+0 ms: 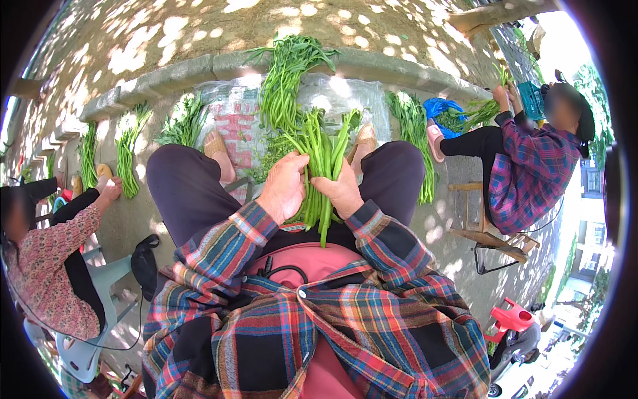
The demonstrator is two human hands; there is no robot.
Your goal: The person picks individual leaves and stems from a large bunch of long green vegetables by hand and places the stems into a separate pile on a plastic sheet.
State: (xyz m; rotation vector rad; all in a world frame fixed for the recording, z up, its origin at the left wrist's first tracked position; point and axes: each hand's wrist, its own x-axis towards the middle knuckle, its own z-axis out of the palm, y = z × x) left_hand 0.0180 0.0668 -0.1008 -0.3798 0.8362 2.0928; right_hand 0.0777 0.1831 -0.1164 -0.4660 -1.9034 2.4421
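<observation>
Both hands close their fingers around one bundle of long green vegetable stems (320, 174) at the frame's centre: the left hand (284, 187) wraps its left side, the right hand (342, 191) its right, stem ends hanging below the knuckles. Beyond, more greens lie in a pile (287, 80) on a plastic sheet (229, 120) at upper centre. At the right edge a seated person (531, 166) handles greens.
</observation>
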